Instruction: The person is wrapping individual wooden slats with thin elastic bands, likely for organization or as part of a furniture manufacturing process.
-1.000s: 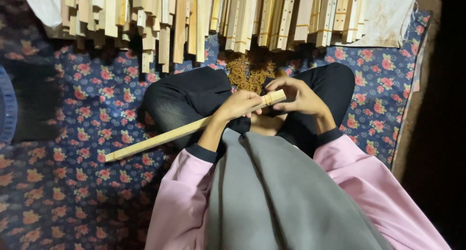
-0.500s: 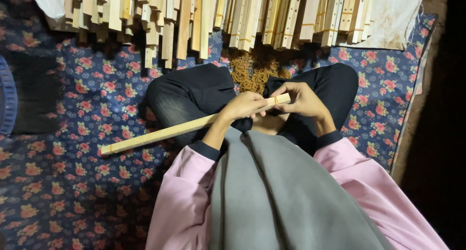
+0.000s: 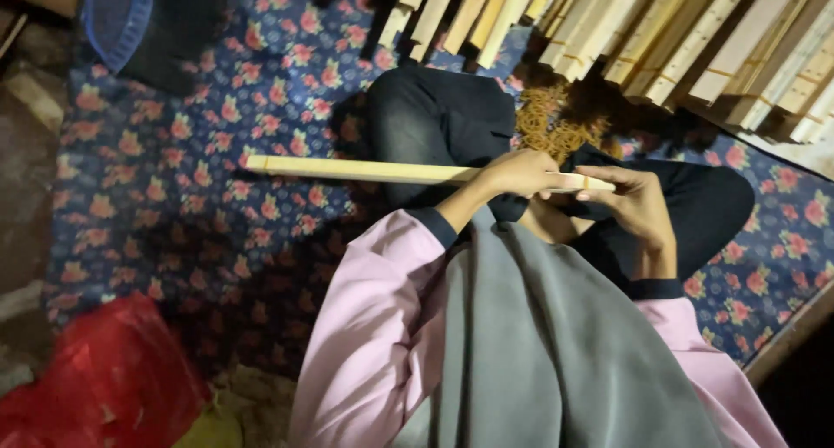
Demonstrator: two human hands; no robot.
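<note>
view swung left; both hands [image 3: 573, 183] still grip the wooden stick [image 3: 373, 170] (now level).

We grip a pale slat [image 3: 373, 171] in our left hand [image 3: 519, 172] above crossed legs; our right hand [image 3: 638, 209] touches its banded end. Rubber bands [image 3: 556, 128] lie beside stacked slats [image 3: 678, 39] on the floral mat [image 3: 200, 187].

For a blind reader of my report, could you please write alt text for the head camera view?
A seated person holds a long pale wooden stick across the lap, left hand gripping it, right hand at its end. A heap of rubber bands lies ahead, near stacked wooden sticks, on a floral mat.
</note>
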